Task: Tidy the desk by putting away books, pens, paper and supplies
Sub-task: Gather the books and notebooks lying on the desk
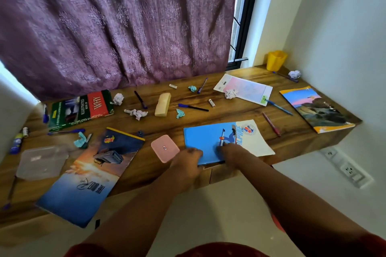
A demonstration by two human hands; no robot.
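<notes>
My left hand (188,158) and right hand (229,152) press fingers together on the blue notebook (206,142) at the desk's (229,110) near edge, pinching its overhanging side to lift it.

Purple curtain (117,25) w/ window (240,16) behind, wall sockets (347,170) lower right.

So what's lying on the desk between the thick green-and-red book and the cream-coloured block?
In the head view, two crumpled white paper balls and a dark capped pen lie between the book and the block.
</notes>
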